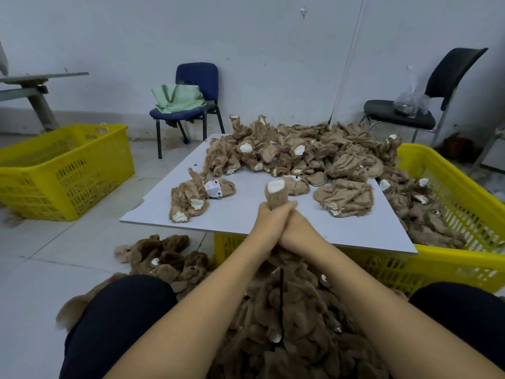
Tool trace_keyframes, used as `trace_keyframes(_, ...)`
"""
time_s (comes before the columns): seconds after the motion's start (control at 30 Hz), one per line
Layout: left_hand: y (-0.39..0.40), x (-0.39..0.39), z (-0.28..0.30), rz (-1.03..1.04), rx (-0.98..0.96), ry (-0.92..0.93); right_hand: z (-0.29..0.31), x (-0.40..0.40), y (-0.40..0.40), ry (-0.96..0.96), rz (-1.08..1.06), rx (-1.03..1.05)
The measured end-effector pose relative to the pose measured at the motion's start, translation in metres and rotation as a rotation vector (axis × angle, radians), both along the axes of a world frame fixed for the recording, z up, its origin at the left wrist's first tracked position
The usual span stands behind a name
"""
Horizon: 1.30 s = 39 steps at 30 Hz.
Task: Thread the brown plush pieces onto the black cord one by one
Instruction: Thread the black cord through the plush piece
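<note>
— Where's the plush piece [276, 196]?

— Sticking up just above both fists. I see the left hand [269, 218] and right hand [293, 224] pressed together, each curled tight round its lower end.

— And the black cord [281, 302]?

— It hangs straight below the hands, between my forearms, down into the threaded plush bundle [287, 324]. More loose pieces [295, 151] lie beyond the hands.

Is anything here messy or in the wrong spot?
Yes. Brown plush pieces lie on the bare floor beside the person's knee, not on the white board or in a yellow crate.
</note>
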<state>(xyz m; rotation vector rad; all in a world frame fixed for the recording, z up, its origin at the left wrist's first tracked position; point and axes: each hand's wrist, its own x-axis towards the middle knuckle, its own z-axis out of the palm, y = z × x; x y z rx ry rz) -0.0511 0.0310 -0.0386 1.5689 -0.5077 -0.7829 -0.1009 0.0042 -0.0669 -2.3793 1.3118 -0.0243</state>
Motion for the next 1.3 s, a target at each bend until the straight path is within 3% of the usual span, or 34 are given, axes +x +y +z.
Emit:
trace_keyframes(0.03,-0.007,0.006,0.004,-0.005,-0.033,0.03,0.003,0.003,0.003,0.326,0.146,-0.224)
trace_keyframes(0.07,-0.007,0.006,0.007,-0.019,-0.038,0.008,0.004,0.009,0.003,0.459,0.249,-0.38)
trace_keyframes(0.1,-0.005,0.007,-0.001,-0.055,-0.02,-0.039,-0.003,0.016,0.003,0.472,0.232,-0.434)
trace_keyframes(0.17,0.01,0.002,-0.028,-0.173,0.09,-0.121,0.003,0.021,0.01,0.338,-0.045,-0.253)
trace_keyframes(0.23,0.011,-0.001,-0.042,-0.19,0.145,-0.139,-0.012,0.022,0.015,0.224,-0.035,-0.279)
trace_keyframes(0.3,0.0,-0.005,-0.03,-0.074,0.061,-0.131,-0.005,0.02,0.01,0.058,0.028,-0.314)
trace_keyframes(0.37,-0.007,-0.008,-0.005,0.091,-0.074,-0.025,0.021,0.011,0.009,-0.068,-0.031,-0.181)
trace_keyframes(0.47,-0.003,0.006,0.014,-0.018,-0.094,0.052,0.045,-0.028,0.002,-0.463,0.224,0.438)
trace_keyframes(0.5,0.001,0.009,0.021,-0.028,-0.128,0.079,0.052,-0.039,0.0,-0.596,0.257,0.523)
trace_keyframes(0.57,0.004,0.01,0.036,0.034,-0.281,0.189,0.054,-0.049,-0.007,-0.775,0.247,0.489)
trace_keyframes(0.63,0.004,0.015,0.046,0.079,-0.358,0.302,0.054,-0.046,-0.008,-0.922,0.195,0.311)
trace_keyframes(0.7,0.006,0.024,0.047,0.08,-0.335,0.386,0.055,-0.044,-0.009,-1.007,0.16,0.126)
trace_keyframes(0.8,0.009,0.026,0.027,0.074,-0.218,0.432,0.05,-0.04,-0.017,-1.039,0.139,0.075)
trace_keyframes(0.93,0.01,0.02,0.005,0.195,-0.131,0.261,0.033,-0.03,-0.021,-0.916,0.097,0.238)
trace_keyframes(0.97,0.009,0.026,0.005,0.241,-0.142,0.112,0.031,-0.03,-0.022,-0.885,0.101,0.234)
trace_keyframes(1.07,0.02,0.042,0.022,0.325,-0.233,-0.592,0.031,-0.029,-0.024,-0.87,0.109,0.242)
trace_keyframes(1.13,0.028,0.046,0.033,0.104,-0.361,-0.861,0.031,-0.03,-0.023,-0.905,0.111,0.267)
trace_keyframes(1.23,0.035,0.037,0.033,-0.385,-0.208,-0.757,0.035,-0.026,-0.014,-0.925,0.117,0.25)
trace_keyframes(1.3,0.031,0.034,0.027,-0.402,-0.219,-0.677,0.046,-0.021,-0.01,-0.99,0.155,0.235)
